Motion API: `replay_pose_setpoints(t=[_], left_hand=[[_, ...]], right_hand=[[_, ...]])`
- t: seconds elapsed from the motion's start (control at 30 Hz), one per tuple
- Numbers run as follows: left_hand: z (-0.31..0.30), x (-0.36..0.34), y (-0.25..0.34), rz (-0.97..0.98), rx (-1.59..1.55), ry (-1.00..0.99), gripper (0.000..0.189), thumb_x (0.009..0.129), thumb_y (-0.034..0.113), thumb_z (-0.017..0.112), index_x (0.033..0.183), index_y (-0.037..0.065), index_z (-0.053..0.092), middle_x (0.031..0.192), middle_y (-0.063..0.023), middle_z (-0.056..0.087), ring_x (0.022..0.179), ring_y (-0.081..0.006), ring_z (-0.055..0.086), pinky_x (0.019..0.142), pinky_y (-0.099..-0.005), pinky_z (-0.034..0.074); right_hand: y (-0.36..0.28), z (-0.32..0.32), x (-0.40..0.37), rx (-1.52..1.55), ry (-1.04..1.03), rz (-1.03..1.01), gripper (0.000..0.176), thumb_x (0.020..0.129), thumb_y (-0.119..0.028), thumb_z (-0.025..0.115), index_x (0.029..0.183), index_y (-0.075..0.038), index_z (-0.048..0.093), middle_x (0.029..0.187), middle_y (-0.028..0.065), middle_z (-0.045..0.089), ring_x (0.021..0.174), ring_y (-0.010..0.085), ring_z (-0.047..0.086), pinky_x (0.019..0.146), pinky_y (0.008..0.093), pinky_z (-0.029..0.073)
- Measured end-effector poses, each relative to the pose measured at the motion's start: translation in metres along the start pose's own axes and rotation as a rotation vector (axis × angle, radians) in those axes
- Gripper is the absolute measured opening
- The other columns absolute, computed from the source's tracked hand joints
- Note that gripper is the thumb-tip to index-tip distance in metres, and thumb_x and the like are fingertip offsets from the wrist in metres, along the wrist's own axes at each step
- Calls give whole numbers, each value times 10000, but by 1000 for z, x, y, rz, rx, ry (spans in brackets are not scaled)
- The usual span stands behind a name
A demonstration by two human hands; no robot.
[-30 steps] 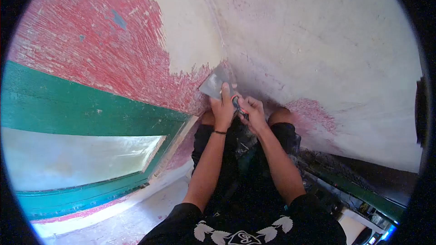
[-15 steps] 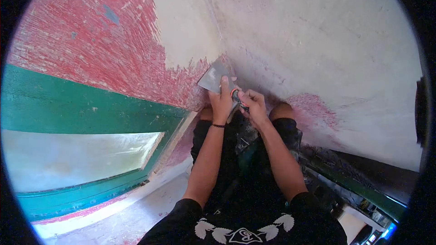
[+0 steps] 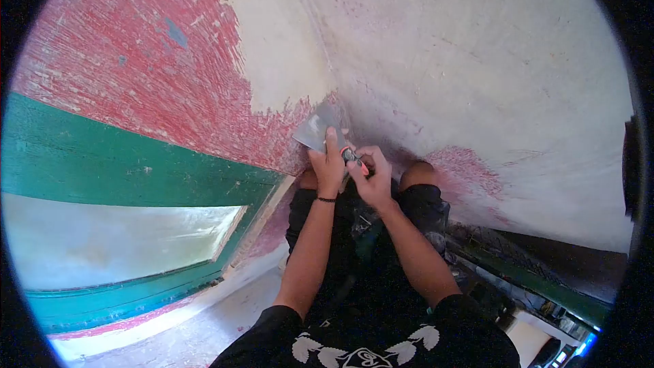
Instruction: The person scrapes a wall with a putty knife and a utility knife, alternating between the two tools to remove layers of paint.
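Observation:
My left hand [image 3: 328, 169] is closed around a putty knife with a wide grey metal blade [image 3: 312, 132], its thumb lying flat along the blade. Whitish smears show on the metal. Close beside it, my right hand [image 3: 374, 178] grips a tool with a red and black handle [image 3: 355, 161]; its working end is hidden behind the fingers. Both hands are held together in front of the wall corner, above my knees. The blade overlaps the lower edge of the scratched red wall [image 3: 204, 88] in this view.
A pale patch [image 3: 272, 41] adjoins the red surface. To the right rises a whitish wall [image 3: 490, 61] with a pink patch [image 3: 466, 170]. A green frame [image 3: 136, 163] with a pane [image 3: 122, 238] stands at left. A dark green beam [image 3: 545, 286] runs along the lower right.
My right hand has moved slightly left and down, and the red and black handle has turned in its fingers. The wide blade has shifted a little down and left in view.

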State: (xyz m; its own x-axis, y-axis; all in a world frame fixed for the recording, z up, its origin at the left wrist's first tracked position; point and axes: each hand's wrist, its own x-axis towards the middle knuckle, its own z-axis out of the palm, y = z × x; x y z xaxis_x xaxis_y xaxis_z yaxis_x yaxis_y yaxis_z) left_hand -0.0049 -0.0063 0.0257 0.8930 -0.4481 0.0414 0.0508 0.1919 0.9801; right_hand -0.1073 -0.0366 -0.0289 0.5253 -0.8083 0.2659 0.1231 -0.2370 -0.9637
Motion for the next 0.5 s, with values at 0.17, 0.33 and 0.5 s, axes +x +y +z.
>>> replay_pose_setpoints(t=[0.17, 0.33, 0.5], left_hand=[[-9, -2, -7, 23, 24, -50, 316, 1025, 251, 531, 992, -48, 629, 834, -90, 692, 604, -143, 623, 536, -286, 487], [2, 9, 0, 29, -5, -73, 321, 1025, 251, 532, 974, -48, 637, 795, -85, 681, 601, -142, 622, 540, -286, 483], [10, 13, 1, 23, -20, -88, 304, 1019, 242, 548, 973, -44, 640, 779, -80, 670, 604, -138, 619, 532, -283, 484]], right_hand=[[-14, 10, -5, -94, 127, -256, 205, 865, -75, 707, 1034, -6, 612, 801, 116, 690, 719, 138, 662, 660, 275, 508], [5, 10, 11, -96, 174, -274, 173, 807, -93, 770, 922, -3, 679, 780, 112, 691, 686, 157, 668, 636, 281, 519], [3, 2, 19, -96, 169, -293, 133, 841, -56, 744, 931, 11, 672, 764, 64, 683, 671, 83, 616, 617, 245, 486]])
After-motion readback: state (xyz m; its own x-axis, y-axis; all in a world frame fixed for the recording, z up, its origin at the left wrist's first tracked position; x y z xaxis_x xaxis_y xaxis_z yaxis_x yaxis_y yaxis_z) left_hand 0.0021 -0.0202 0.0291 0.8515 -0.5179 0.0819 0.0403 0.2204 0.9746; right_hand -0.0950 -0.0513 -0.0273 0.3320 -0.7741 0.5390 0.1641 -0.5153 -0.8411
